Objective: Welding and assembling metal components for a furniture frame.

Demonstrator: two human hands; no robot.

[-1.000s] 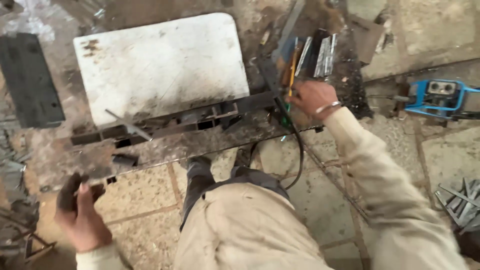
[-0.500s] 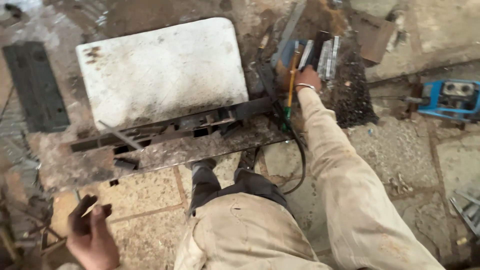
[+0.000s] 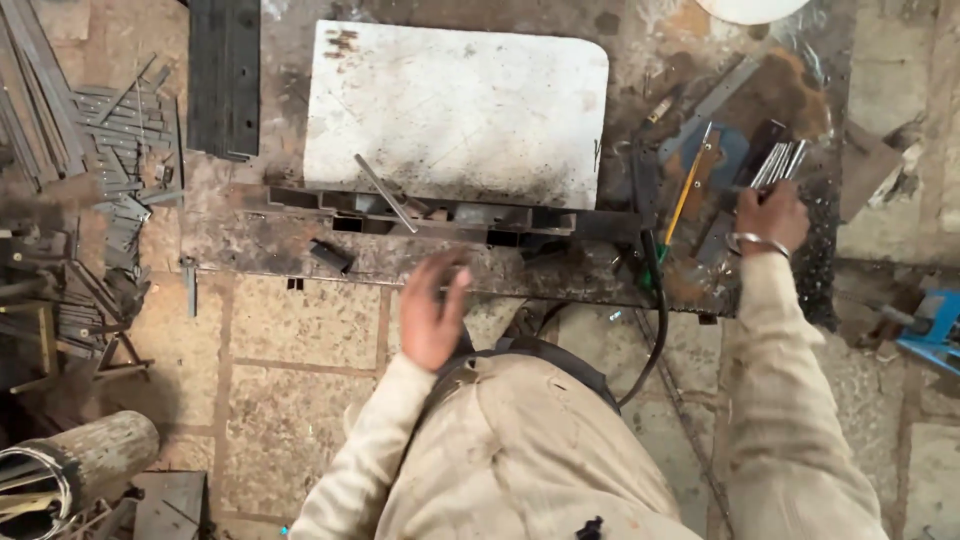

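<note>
Fingers half-hidden among thin metal rods

No packages, labels, signs or screens show anywhere in this view.

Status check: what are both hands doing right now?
Right hand on thin metal rods. Left hand open, blurred, at the workbench edge. Nothing blocking.
</note>
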